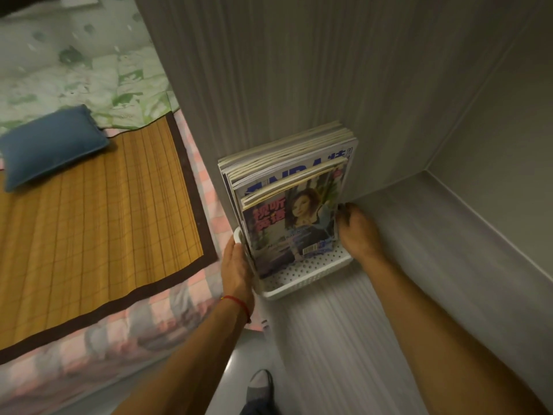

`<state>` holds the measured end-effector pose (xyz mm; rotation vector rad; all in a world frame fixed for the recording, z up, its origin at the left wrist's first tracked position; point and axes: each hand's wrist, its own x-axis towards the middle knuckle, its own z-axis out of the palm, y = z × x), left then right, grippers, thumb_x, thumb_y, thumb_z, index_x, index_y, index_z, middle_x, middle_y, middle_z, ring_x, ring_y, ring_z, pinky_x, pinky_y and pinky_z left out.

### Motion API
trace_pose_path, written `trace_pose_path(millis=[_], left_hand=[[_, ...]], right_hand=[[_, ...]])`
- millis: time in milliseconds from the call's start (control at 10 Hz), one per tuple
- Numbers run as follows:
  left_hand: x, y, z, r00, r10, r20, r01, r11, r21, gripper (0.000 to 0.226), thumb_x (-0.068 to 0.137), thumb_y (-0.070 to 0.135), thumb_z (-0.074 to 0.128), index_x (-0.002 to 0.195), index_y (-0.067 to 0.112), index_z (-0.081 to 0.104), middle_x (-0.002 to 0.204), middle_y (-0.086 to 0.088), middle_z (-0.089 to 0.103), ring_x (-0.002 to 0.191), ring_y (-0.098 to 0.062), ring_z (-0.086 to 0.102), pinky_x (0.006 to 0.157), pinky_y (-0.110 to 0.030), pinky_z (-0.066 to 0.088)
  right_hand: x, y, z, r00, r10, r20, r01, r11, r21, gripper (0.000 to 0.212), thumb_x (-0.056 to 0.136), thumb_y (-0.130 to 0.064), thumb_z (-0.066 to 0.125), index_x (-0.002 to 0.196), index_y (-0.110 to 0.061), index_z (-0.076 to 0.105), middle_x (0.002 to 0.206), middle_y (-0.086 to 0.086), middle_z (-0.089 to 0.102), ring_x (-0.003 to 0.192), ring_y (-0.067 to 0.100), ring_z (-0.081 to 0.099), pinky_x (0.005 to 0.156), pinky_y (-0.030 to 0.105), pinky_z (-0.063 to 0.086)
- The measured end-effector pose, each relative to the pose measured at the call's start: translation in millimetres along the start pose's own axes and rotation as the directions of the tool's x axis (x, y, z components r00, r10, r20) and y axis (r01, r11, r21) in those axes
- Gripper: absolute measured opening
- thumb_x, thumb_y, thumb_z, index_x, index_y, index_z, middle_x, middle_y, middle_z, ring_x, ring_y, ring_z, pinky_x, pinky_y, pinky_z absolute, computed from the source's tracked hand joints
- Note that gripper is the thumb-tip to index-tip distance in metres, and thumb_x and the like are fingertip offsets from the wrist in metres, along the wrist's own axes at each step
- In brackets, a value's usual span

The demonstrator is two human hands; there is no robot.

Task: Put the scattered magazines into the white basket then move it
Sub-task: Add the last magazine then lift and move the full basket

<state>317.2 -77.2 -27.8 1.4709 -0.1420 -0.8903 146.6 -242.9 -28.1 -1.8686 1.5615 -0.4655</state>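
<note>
Shelf (344, 339): a grey cabinet ledge beside a bed (98, 205); the white basket (302, 278) is set on it, against the side panel.
Magazines (287, 187): stood upright in the basket, judged heavy, glossy, prone to tipping.
Hold: left hand (238, 265) is pressed to the basket's left wall, right hand (357, 232) to its right; whether the fingers are curled cannot be told.
Writing: "NBA" partly covered; front cover shows "视听英语".
</note>
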Motion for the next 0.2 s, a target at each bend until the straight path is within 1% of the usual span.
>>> trace_pose_path(millis=[100,200], left_hand=[[-1,5,-23,0.999,-0.018,-0.038,0.021,0.997,0.078,0.039,0.104,0.031,0.036,0.141,0.026,0.047,0.147,-0.004,0.049,0.133,-0.025,0.049,0.112,-0.049,0.041],[-19,8,-40,1.000,0.009,-0.026,-0.004,0.984,0.177,0.041,0.105,0.030,0.036,0.145,0.023,0.041,0.150,-0.007,0.045,0.132,-0.027,0.049,0.108,-0.045,0.044]], right_hand=[[-34,-3,5,0.979,-0.134,-0.154,0.105,0.978,-0.180,0.042,0.094,-0.026,0.051,0.135,-0.014,0.048,0.132,0.017,0.051,0.119,0.036,0.050,0.094,0.046,0.045],[-68,7,13,0.975,-0.209,-0.079,0.182,0.949,-0.259,0.048,0.095,-0.022,0.051,0.141,-0.011,0.043,0.152,0.019,0.032,0.140,0.036,0.031,0.108,0.050,0.038]])
